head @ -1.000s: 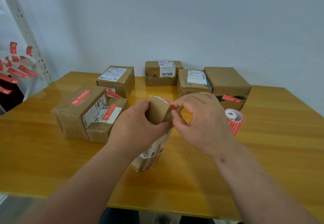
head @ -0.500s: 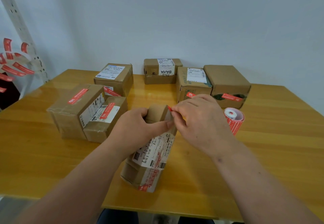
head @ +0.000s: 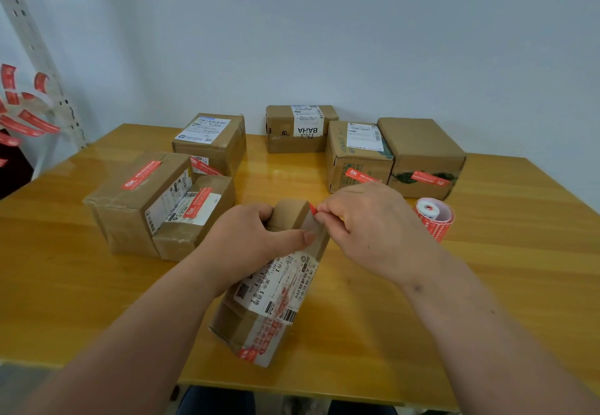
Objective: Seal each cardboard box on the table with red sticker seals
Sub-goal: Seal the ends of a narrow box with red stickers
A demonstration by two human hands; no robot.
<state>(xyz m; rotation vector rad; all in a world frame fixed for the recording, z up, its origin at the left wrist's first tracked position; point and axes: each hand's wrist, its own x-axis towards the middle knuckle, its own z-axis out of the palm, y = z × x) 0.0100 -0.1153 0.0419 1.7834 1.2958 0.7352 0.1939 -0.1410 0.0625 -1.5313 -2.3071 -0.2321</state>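
While gripping the far end of the long cardboard box [head: 276, 281] at frame centre, left hand [head: 250, 239] curled round it, thumb along its side. Right hand [head: 370, 223] pinching a red sticker seal [head: 312, 209] at the box's top corner. Most of seal hidden behind fingers; sticker roll [head: 433, 216] lower right of centre.

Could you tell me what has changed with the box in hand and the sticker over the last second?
The long box has tipped toward the person, so its labelled face now shows. The left hand keeps gripping its upper end, and the right hand still pinches the red sticker at that end. The sticker roll and the other boxes on the table stayed put.
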